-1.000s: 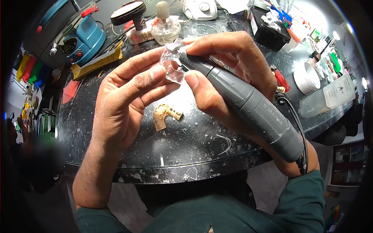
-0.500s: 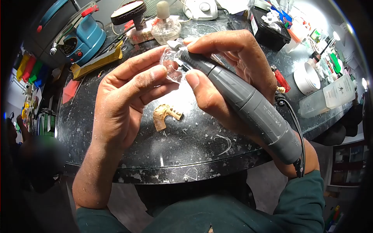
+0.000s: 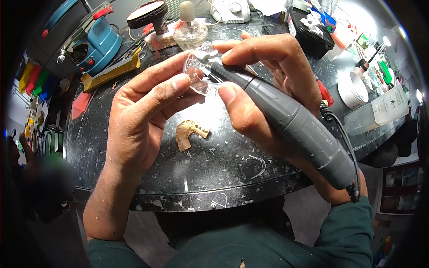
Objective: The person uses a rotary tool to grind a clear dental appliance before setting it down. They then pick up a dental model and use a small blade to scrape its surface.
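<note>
My left hand (image 3: pixel 142 105) pinches a clear plastic dental tray (image 3: pixel 193 67) between thumb and fingers, over the middle of the bench. Wrapped in my right hand (image 3: pixel 268 85) is a dark grey rotary handpiece (image 3: pixel 290 114), its cable trailing along my forearm. The grey-white rounded bit (image 3: pixel 203 54) at its tip overlaps the tray near its upper edge. Below the hands a tan plaster dental model (image 3: pixel 185 134) lies on the black bench (image 3: pixel 214 172). A thin clear trimmed strip (image 3: pixel 259 166) curls to its right.
A blue machine (image 3: pixel 100 44) and a yellow tray (image 3: pixel 111 71) stand back left. A glass burner (image 3: pixel 190 31) is behind my hands. At the right are a black box (image 3: pixel 310 33), a white tub (image 3: pixel 351 91) and a lying clear bottle (image 3: pixel 377 111). White scraps speckle the bench.
The handpiece has shifted slightly right and down at its rear end, and my right thumb has moved right. The bit sits a little further along the tray. My left hand is nearly still.
</note>
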Demonstrator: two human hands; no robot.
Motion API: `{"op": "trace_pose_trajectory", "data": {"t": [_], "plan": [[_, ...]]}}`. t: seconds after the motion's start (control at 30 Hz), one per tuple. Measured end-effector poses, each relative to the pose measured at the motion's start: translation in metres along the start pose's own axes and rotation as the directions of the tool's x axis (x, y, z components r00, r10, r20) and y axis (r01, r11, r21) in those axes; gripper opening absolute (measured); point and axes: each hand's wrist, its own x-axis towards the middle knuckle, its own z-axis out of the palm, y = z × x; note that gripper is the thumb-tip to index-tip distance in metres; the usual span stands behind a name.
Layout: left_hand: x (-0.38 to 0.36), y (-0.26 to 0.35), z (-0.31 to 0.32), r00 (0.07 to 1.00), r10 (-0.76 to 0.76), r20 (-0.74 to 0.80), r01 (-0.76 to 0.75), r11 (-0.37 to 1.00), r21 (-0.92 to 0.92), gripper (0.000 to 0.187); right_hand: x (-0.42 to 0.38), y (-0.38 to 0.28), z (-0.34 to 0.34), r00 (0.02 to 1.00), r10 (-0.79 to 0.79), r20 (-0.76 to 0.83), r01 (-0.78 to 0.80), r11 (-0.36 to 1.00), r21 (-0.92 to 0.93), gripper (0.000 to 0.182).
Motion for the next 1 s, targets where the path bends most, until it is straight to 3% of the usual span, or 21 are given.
{"op": "trace_pose_trajectory", "data": {"t": [0.23, 0.3, 0.4, 0.43, 0.6, 0.67, 1.0], "plan": [[0.0, 0.0, 0.0, 1.0, -0.01, 0.007, 0.01, 1.0, 0.0, 0.045, 0.001, 0.004, 0.004, 0.999, -0.032, 0.005, 0.033, 0.999, -0.032, 0.037], [0.0, -0.002, -0.001, 1.0, -0.015, -0.006, 0.015, 1.0, -0.011, 0.045, 0.003, 0.012, 0.01, 0.98, -0.171, -0.098, 0.166, 0.984, -0.061, 0.037], [-0.001, -0.002, 0.0, 1.0, -0.014, 0.001, 0.014, 1.0, -0.026, 0.045, 0.003, 0.013, 0.008, 0.973, -0.22, -0.069, 0.21, 0.969, -0.126, 0.038], [-0.001, -0.001, 0.0, 1.0, -0.01, 0.022, 0.011, 0.999, -0.031, 0.045, 0.004, 0.014, 0.01, 0.975, -0.191, -0.116, 0.185, 0.981, -0.062, 0.038], [0.0, -0.002, -0.003, 1.0, -0.024, 0.008, 0.024, 0.999, -0.041, 0.044, 0.003, 0.012, 0.009, 0.983, -0.17, -0.074, 0.163, 0.982, -0.094, 0.039], [0.0, -0.002, -0.003, 1.0, -0.029, 0.008, 0.029, 0.998, -0.049, 0.044, 0.004, 0.011, 0.01, 0.975, -0.18, -0.127, 0.172, 0.983, -0.072, 0.037], [-0.001, -0.001, -0.002, 1.0, -0.007, -0.003, 0.007, 1.0, -0.026, 0.043, 0.004, 0.011, 0.009, 0.973, -0.22, -0.065, 0.211, 0.97, -0.123, 0.035]]}}
